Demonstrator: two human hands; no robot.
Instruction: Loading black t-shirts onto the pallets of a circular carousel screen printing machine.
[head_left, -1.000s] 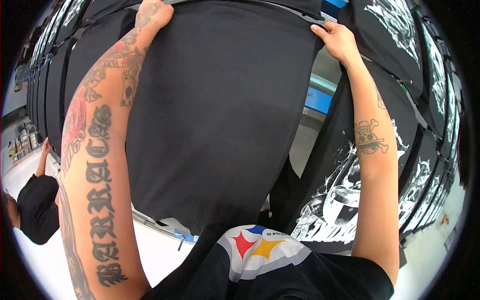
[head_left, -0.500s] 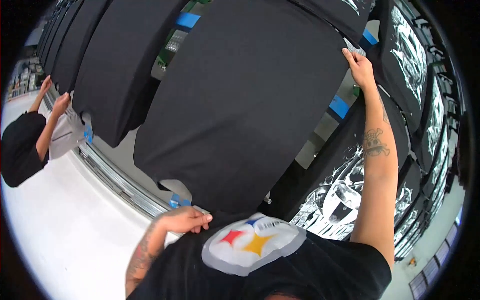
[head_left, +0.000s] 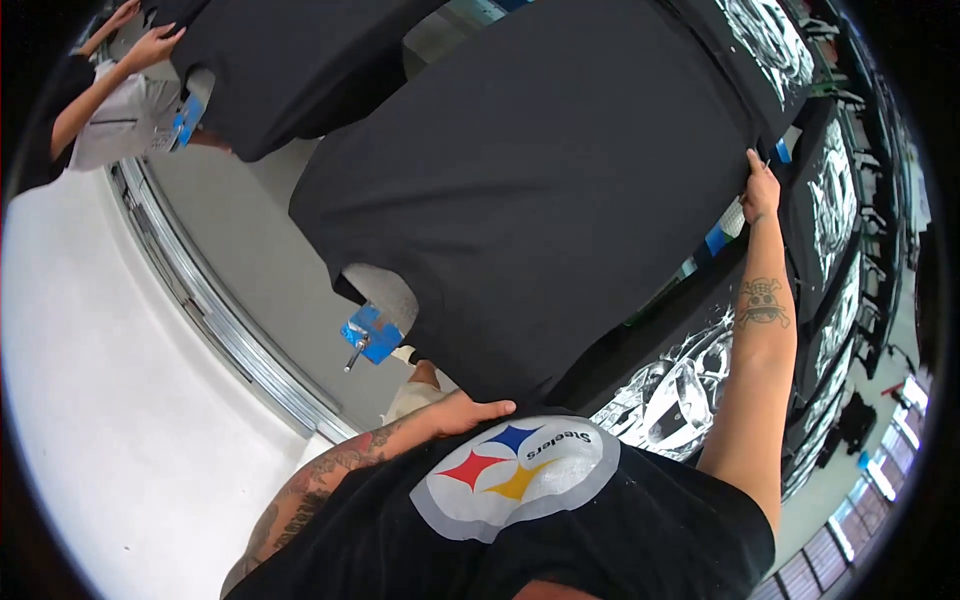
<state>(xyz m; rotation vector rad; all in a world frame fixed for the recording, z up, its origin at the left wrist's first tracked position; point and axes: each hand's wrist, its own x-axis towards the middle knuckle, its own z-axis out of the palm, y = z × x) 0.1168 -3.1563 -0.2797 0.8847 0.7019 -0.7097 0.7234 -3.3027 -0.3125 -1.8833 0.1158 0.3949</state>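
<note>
Black shirt [head_left: 520, 200] lies draped over a pale grey board [head_left: 388, 292], gripped at its far right edge.
The right hand [head_left: 762, 190] is closed on that edge; the left hand [head_left: 468, 412] lies by the near end, thumb out, fingers hidden, so I cannot tell whether it holds cloth. The fabric looks light, limp and hardly fragile, likely to wrinkle; loose edges seem the best hold, away from the blue-taped bracket [head_left: 372, 335].
</note>
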